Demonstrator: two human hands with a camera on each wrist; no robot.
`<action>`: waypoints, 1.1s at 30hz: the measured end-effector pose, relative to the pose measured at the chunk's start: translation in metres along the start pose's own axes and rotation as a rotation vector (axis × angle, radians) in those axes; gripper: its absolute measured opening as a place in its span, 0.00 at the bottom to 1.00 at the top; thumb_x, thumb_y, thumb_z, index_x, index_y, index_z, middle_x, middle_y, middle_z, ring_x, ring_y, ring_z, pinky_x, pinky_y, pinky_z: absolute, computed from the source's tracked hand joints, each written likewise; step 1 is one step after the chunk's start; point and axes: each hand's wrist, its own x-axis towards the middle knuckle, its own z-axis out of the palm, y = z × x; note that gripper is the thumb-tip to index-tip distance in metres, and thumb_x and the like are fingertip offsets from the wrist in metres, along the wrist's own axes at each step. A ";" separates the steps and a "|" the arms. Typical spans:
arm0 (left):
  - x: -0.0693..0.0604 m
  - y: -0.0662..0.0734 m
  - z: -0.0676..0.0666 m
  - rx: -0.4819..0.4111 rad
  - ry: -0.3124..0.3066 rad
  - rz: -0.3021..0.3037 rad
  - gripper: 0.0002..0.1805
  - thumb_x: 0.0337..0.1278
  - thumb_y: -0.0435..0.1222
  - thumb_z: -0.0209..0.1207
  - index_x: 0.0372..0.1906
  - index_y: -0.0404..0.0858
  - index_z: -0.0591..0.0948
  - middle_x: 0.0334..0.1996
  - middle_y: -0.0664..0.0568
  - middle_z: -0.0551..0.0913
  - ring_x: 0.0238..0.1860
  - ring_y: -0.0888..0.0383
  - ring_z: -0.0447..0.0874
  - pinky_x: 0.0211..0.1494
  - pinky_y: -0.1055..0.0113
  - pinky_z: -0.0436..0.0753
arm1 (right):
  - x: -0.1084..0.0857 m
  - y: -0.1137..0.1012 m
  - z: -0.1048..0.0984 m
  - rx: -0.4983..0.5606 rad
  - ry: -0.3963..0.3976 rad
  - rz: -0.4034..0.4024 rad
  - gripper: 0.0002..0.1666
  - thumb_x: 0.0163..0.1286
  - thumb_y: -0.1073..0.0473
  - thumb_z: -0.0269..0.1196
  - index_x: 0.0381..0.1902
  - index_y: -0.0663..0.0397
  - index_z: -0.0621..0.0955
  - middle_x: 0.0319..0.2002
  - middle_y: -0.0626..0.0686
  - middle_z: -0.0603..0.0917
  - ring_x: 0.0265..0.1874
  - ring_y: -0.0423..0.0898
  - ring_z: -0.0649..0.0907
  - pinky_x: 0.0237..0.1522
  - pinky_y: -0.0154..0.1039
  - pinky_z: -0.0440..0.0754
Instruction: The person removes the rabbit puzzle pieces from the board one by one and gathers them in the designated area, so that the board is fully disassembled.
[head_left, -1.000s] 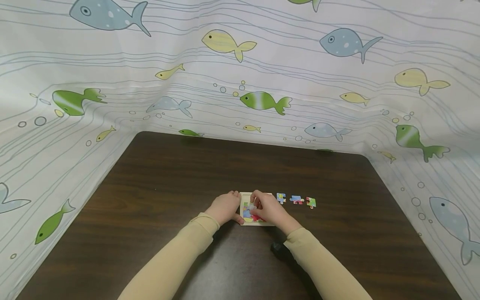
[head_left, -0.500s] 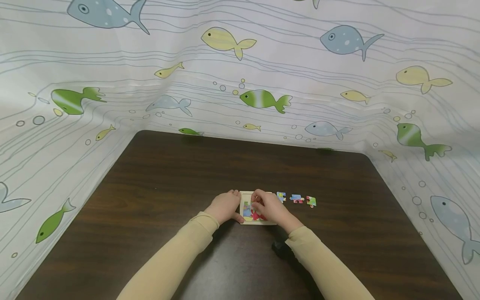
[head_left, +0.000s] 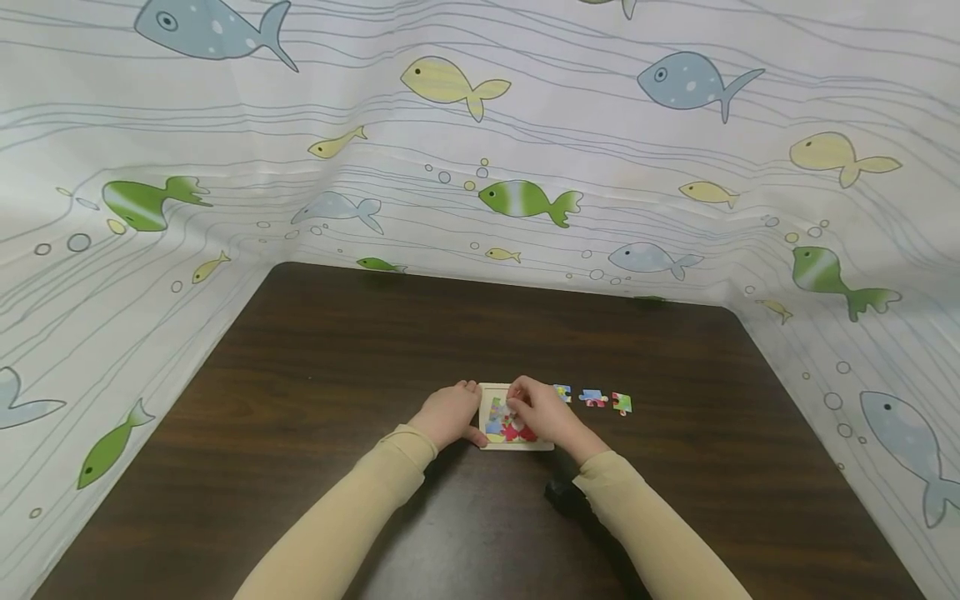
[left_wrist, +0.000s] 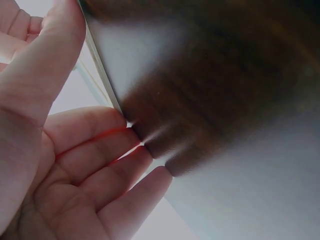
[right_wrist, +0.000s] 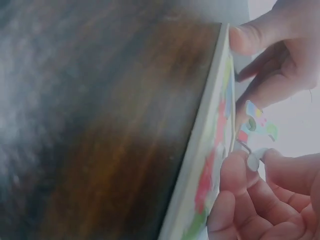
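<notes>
A small jigsaw puzzle board with a pale raised border lies on the dark table, partly filled with colourful pieces. My left hand rests at its left edge, thumb by the near corner. In the left wrist view the fingers of that hand are nearly straight, their tips at the tabletop. Above the board, my right hand pinches a puzzle piece between thumb and fingers. The right wrist view shows this piece tilted up from the board; the right hand hides part of the board in the head view.
Three loose puzzle pieces lie in a row right of the board: a blue-yellow piece, a blue-red piece and a green-red piece. A black object shows beneath the right sleeve. A fish-patterned curtain surrounds the table.
The right hand has shifted slightly rightward over the board, still pinching the piece, and its fingers have turned a little. The left hand stays at the board's left edge.
</notes>
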 end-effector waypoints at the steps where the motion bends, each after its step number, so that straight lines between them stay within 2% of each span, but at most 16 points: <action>1: 0.000 0.000 0.000 0.001 0.004 0.002 0.50 0.36 0.56 0.70 0.62 0.27 0.71 0.62 0.37 0.73 0.63 0.46 0.71 0.59 0.58 0.77 | 0.000 0.000 -0.001 0.008 0.002 0.004 0.03 0.68 0.60 0.60 0.36 0.53 0.77 0.21 0.48 0.76 0.17 0.41 0.75 0.19 0.34 0.74; 6: -0.001 0.001 -0.002 0.016 0.012 0.002 0.50 0.36 0.57 0.70 0.62 0.27 0.72 0.61 0.38 0.74 0.63 0.47 0.72 0.57 0.58 0.78 | -0.001 -0.001 -0.007 0.033 0.016 0.001 0.03 0.68 0.61 0.61 0.37 0.55 0.78 0.22 0.49 0.77 0.18 0.41 0.76 0.22 0.34 0.76; 9: 0.002 0.001 -0.001 0.008 -0.007 -0.009 0.50 0.37 0.56 0.71 0.63 0.27 0.71 0.62 0.39 0.73 0.64 0.48 0.71 0.58 0.59 0.78 | -0.004 0.001 -0.011 0.037 0.033 0.010 0.03 0.67 0.61 0.61 0.37 0.55 0.78 0.23 0.48 0.77 0.20 0.42 0.78 0.24 0.34 0.77; 12: 0.008 -0.002 0.004 -0.001 -0.033 -0.022 0.50 0.37 0.56 0.71 0.64 0.28 0.70 0.63 0.39 0.72 0.65 0.48 0.69 0.60 0.58 0.76 | -0.007 0.005 -0.015 0.031 0.056 0.026 0.03 0.66 0.61 0.62 0.36 0.54 0.79 0.23 0.48 0.76 0.20 0.42 0.77 0.24 0.34 0.77; 13: 0.014 -0.007 0.016 -0.002 -0.012 -0.005 0.52 0.37 0.59 0.69 0.65 0.28 0.69 0.64 0.39 0.71 0.66 0.48 0.68 0.61 0.58 0.75 | -0.008 0.007 -0.017 0.034 0.058 0.036 0.03 0.66 0.61 0.62 0.35 0.54 0.79 0.23 0.49 0.76 0.21 0.42 0.77 0.24 0.34 0.77; 16: 0.016 -0.008 0.019 0.004 -0.029 -0.015 0.53 0.36 0.59 0.69 0.65 0.29 0.68 0.65 0.39 0.70 0.66 0.48 0.68 0.62 0.59 0.74 | -0.011 0.013 -0.021 0.041 0.058 0.044 0.03 0.66 0.62 0.62 0.35 0.55 0.79 0.22 0.49 0.76 0.21 0.41 0.77 0.25 0.33 0.79; 19: 0.010 -0.006 0.013 0.003 -0.022 -0.009 0.53 0.37 0.59 0.69 0.65 0.29 0.68 0.65 0.39 0.70 0.66 0.48 0.67 0.62 0.59 0.74 | -0.015 0.020 -0.025 0.056 0.042 0.046 0.03 0.67 0.62 0.61 0.36 0.56 0.79 0.23 0.50 0.77 0.23 0.42 0.79 0.26 0.35 0.79; 20: 0.003 0.000 0.001 0.003 -0.046 -0.027 0.51 0.38 0.56 0.70 0.65 0.28 0.69 0.64 0.39 0.70 0.66 0.48 0.68 0.62 0.59 0.74 | -0.016 0.022 -0.026 0.057 0.036 0.045 0.03 0.67 0.62 0.61 0.36 0.57 0.79 0.23 0.50 0.77 0.23 0.42 0.80 0.26 0.35 0.79; 21: 0.001 0.001 -0.002 -0.002 -0.044 -0.024 0.51 0.38 0.56 0.70 0.65 0.28 0.69 0.64 0.39 0.70 0.66 0.48 0.68 0.63 0.59 0.74 | -0.016 0.024 -0.028 0.064 0.031 0.045 0.03 0.67 0.62 0.61 0.37 0.57 0.79 0.23 0.50 0.78 0.23 0.42 0.81 0.26 0.35 0.79; 24: -0.002 0.001 -0.003 -0.001 -0.026 -0.011 0.50 0.38 0.55 0.70 0.64 0.27 0.69 0.64 0.38 0.71 0.66 0.47 0.68 0.62 0.58 0.74 | -0.019 0.030 -0.032 0.044 0.027 0.049 0.04 0.67 0.62 0.60 0.37 0.58 0.78 0.23 0.49 0.78 0.23 0.43 0.81 0.26 0.36 0.76; 27: -0.002 0.000 -0.002 -0.010 -0.034 -0.015 0.50 0.38 0.55 0.70 0.64 0.27 0.69 0.64 0.38 0.70 0.66 0.47 0.67 0.63 0.58 0.74 | -0.022 0.036 -0.037 0.027 0.032 0.062 0.04 0.67 0.61 0.61 0.37 0.57 0.78 0.23 0.48 0.79 0.23 0.43 0.81 0.26 0.36 0.74; 33: 0.000 -0.001 0.000 -0.018 -0.039 -0.010 0.51 0.38 0.55 0.69 0.65 0.27 0.68 0.65 0.38 0.70 0.67 0.47 0.67 0.63 0.58 0.73 | -0.028 0.046 -0.045 0.010 0.035 0.071 0.02 0.66 0.63 0.62 0.34 0.57 0.80 0.21 0.48 0.79 0.22 0.42 0.81 0.26 0.35 0.76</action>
